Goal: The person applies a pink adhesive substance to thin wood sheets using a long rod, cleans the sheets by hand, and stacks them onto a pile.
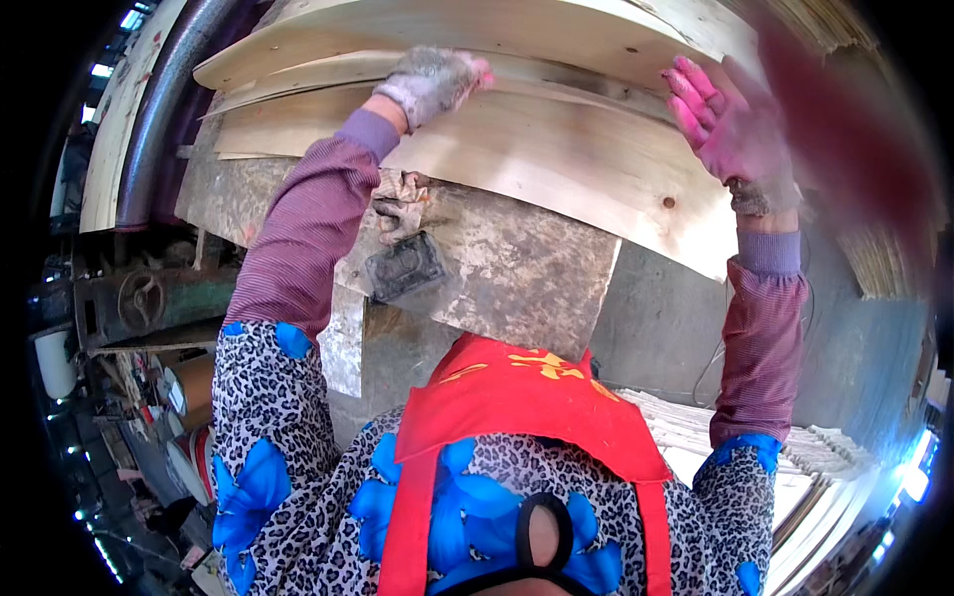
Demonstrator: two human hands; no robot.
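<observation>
Two gloved hands, left (434,81) and right (728,124), on crosswise veneer sheet (576,164).

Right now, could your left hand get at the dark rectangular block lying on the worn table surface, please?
Probably yes. The left hand rests on the top veneer sheet, and the dark block lies uncovered just below it on the table, nothing lying between.

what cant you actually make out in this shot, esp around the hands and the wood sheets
Head view only:
- Left hand: its fingertips lie on the top veneer sheet; the glove hides whether they grip it.
- Right hand: palm side hidden, so contact with the sheet edge is unclear.
- Upper right: a reddish blur covers the stacked sheets there.
- Dark block on the worn table: too unclear to identify.
</observation>
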